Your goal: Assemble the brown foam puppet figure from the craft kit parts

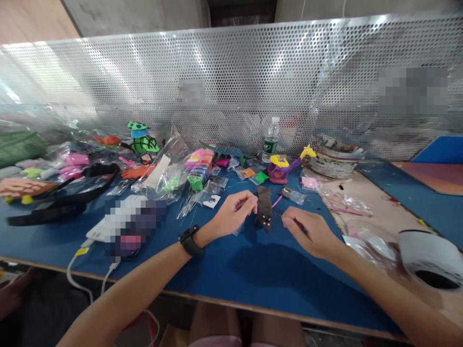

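Dark-brown, clay-like animal figure (265, 202), body and pale-spotted head shaped, remaining work unclear, lies on a blue tabletop (217, 284) between a person's curled left hand (237, 210) and curled right hand (311, 231); any grip cannot be told.

There is one grey animal figure (265, 206), one giraffe-headed figure (285, 171), one bottle (269, 143) and one wristwatch (191, 241).
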The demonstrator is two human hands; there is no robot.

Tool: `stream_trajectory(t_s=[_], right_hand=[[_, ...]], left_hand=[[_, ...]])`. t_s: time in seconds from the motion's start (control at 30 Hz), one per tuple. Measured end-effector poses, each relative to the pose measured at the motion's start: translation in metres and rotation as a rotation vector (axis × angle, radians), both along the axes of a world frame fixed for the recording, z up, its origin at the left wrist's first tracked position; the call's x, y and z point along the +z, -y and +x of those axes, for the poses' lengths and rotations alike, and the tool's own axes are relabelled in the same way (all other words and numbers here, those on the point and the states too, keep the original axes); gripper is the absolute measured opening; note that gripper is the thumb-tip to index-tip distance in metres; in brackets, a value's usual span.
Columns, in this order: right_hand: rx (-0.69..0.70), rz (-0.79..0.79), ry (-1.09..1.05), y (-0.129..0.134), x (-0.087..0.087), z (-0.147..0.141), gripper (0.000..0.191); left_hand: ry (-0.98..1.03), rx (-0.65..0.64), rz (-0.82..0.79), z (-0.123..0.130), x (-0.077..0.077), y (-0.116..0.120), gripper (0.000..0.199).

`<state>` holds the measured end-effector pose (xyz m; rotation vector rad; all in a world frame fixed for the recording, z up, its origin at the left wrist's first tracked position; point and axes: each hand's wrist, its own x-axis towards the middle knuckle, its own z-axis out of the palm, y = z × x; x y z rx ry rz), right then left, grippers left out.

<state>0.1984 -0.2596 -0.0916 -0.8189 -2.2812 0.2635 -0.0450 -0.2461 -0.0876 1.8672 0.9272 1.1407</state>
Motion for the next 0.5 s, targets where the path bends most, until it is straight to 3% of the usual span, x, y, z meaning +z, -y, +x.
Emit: stream_trajectory(t_s=[0.17, 0.5], right_hand=[[0.000, -0.168, -0.058, -0.0005, -0.0095, 0.0045, 0.017], [-0.069, -0.490, -0.225, 0.0063, -0.0048, 0.0035, 0.023]], left_hand=[[-0.048, -0.022, 0.007, 0.0004, 0.0000, 0.0025, 0.042], [-0.090, -0.020, 0.031, -0.0023, 0.0004, -0.0001, 0.038]])
